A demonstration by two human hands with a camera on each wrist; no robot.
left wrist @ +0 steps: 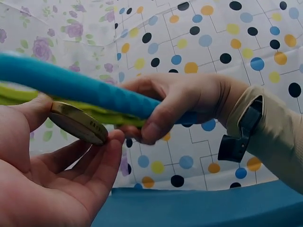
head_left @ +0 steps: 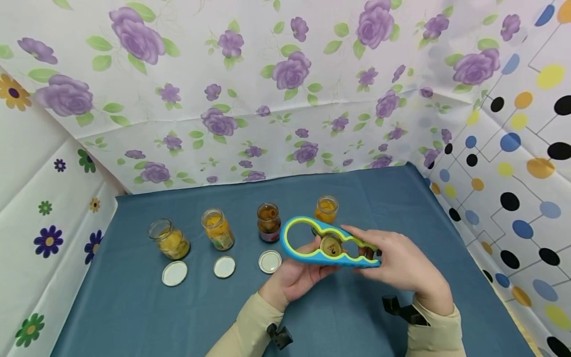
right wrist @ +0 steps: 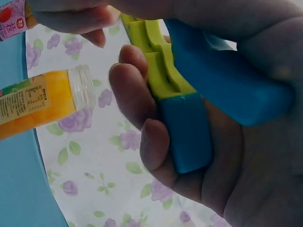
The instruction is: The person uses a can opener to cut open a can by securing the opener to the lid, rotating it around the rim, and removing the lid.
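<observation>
My right hand (head_left: 403, 260) grips the handle ends of a blue jar opener (head_left: 301, 257) with a wavy lime-green inner edge. In the right wrist view my fingers curl round both of its handles (right wrist: 187, 135). My left hand (head_left: 287, 282) is under the opener, palm up. It pinches a gold jar lid (left wrist: 78, 124) between thumb and fingertips. The lid shows through the opener's middle gap in the head view, and lies tilted just below the opener in the left wrist view. Behind the opener stands an uncovered jar (head_left: 327, 209) of orange-yellow fruit, its lower part hidden.
Left of it stand uncovered jars: a dark one (head_left: 269, 223), an orange-yellow one (head_left: 217, 230) and a tilted-looking yellow one (head_left: 173, 243). In front lie three pale lids, at left (head_left: 174, 273), middle (head_left: 224, 267) and right (head_left: 269, 262). Blue cloth (head_left: 134, 317) covers the table; patterned sheets surround it.
</observation>
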